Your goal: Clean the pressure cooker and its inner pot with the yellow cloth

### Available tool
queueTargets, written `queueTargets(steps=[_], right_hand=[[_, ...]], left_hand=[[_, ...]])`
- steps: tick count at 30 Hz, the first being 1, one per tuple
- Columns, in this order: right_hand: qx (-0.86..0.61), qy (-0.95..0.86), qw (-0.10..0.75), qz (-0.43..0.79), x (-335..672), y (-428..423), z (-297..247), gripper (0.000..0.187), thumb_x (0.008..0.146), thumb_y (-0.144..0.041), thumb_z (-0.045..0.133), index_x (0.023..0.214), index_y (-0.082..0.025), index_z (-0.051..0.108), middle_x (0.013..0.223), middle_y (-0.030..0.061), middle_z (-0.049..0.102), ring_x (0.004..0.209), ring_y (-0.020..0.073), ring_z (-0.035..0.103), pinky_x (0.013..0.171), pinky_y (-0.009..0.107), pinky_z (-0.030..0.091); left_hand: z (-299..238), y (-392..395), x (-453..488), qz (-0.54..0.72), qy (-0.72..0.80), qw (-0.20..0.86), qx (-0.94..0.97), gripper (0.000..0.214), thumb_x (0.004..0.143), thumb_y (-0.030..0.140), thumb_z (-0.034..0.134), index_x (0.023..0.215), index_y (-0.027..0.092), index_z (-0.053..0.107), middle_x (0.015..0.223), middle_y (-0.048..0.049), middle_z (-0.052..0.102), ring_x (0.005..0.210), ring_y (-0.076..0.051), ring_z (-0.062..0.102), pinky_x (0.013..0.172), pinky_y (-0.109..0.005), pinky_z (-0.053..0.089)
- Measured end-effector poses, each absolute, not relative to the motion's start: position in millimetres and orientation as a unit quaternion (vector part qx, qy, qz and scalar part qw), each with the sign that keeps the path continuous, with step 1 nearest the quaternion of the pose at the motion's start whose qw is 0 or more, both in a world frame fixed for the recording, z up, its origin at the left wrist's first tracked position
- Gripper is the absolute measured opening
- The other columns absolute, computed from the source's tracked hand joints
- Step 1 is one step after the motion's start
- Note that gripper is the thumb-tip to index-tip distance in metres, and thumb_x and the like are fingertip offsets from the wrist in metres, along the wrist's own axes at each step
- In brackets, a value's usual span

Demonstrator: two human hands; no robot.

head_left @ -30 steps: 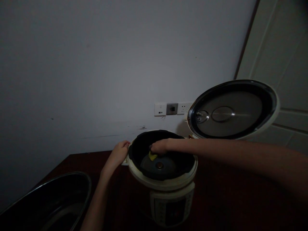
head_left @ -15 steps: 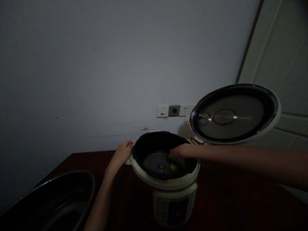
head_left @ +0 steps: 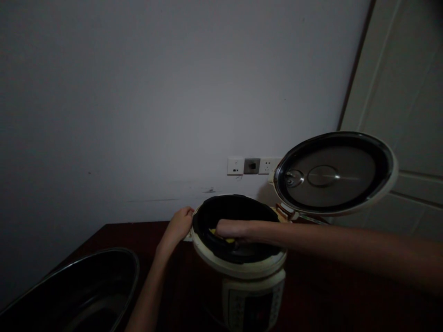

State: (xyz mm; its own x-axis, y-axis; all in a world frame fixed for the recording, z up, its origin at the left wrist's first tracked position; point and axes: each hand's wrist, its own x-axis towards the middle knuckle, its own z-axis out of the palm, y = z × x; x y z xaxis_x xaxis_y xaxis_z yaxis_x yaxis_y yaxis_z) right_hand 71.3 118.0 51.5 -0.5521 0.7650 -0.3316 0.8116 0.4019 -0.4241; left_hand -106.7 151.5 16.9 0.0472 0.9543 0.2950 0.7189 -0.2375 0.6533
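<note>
A white rice cooker point(head_left: 242, 269) stands on a dark wooden table point(head_left: 328, 295) with its lid point(head_left: 334, 174) swung open to the right. My left hand point(head_left: 180, 226) grips the cooker's left rim. My right hand point(head_left: 230, 229) reaches inside the dark cavity, fingers closed on a small yellow cloth point(head_left: 224, 239) pressed against the inner left side. The heating plate is mostly hidden by my hand and arm.
A large dark inner pot point(head_left: 76, 290) lies on the table at the lower left. Wall sockets point(head_left: 251, 166) sit on the grey wall behind the cooker. A white door point(head_left: 408, 106) stands at the right.
My right hand swept the yellow cloth from the left to the right side of the cooker's bottom, then back to the left. My left hand stayed on the rim.
</note>
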Motion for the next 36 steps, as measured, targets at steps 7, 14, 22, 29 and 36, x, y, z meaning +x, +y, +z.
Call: queueTargets(steps=[7, 14, 22, 29, 36], right_hand=[[0.451, 0.833, -0.071, -0.314, 80.7, 139.2, 90.3, 0.023, 0.073, -0.007, 0.044, 0.084, -0.012, 0.063, 0.071, 0.0001, 0.062, 0.054, 0.0078, 0.053, 0.051, 0.017, 0.04], [0.381, 0.915, -0.089, -0.097, 99.2, 143.4, 103.8, 0.03, 0.072, -0.008, 0.047, 0.094, -0.012, 0.067, 0.08, 0.0062, 0.066, 0.067, 0.0129, 0.055, 0.06, 0.021, 0.037], [0.448, 0.802, 0.01, -0.395, 83.0, 102.8, 43.4, 0.022, 0.076, -0.008, 0.045, 0.083, -0.01, 0.066, 0.064, 0.0013, 0.063, 0.051, 0.0093, 0.054, 0.048, 0.018, 0.04], [0.447, 0.713, 0.195, -0.504, 117.0, 111.4, 60.6, 0.025, 0.072, -0.004, 0.044, 0.074, -0.013, 0.068, 0.05, -0.0022, 0.059, 0.046, 0.0107, 0.056, 0.048, 0.02, 0.045], [0.49, 0.811, 0.285, -0.144, 148.3, 156.6, 60.0, 0.019, 0.058, 0.005, 0.062, 0.059, -0.014, 0.065, 0.056, -0.0012, 0.06, 0.073, 0.0192, 0.063, 0.068, 0.028, 0.049]], left_hand=[[16.4, 152.7, -107.3, 0.35, 0.601, 0.165, 0.699, 0.032, 0.079, 0.024, 0.032, 0.079, 0.015, 0.062, 0.089, -0.012, 0.067, 0.084, -0.022, 0.06, 0.076, -0.03, 0.042], [14.1, 156.0, -108.6, 0.347, 0.599, 0.165, 0.703, 0.032, 0.08, 0.023, 0.031, 0.08, 0.015, 0.062, 0.087, -0.0113, 0.067, 0.083, -0.022, 0.06, 0.076, -0.031, 0.042], [16.6, 152.8, -107.2, 0.355, 0.596, 0.166, 0.701, 0.03, 0.075, 0.021, 0.033, 0.077, 0.015, 0.062, 0.083, -0.0108, 0.067, 0.079, -0.021, 0.06, 0.073, -0.03, 0.042], [18.3, 150.8, -106.4, 0.367, 0.584, 0.177, 0.702, 0.027, 0.072, 0.025, 0.035, 0.071, 0.016, 0.061, 0.075, -0.0068, 0.067, 0.073, -0.02, 0.059, 0.068, -0.029, 0.042], [14.8, 154.3, -108.3, 0.374, 0.578, 0.179, 0.703, 0.027, 0.073, 0.024, 0.034, 0.07, 0.017, 0.06, 0.078, -0.0077, 0.067, 0.075, -0.021, 0.059, 0.071, -0.03, 0.042]])
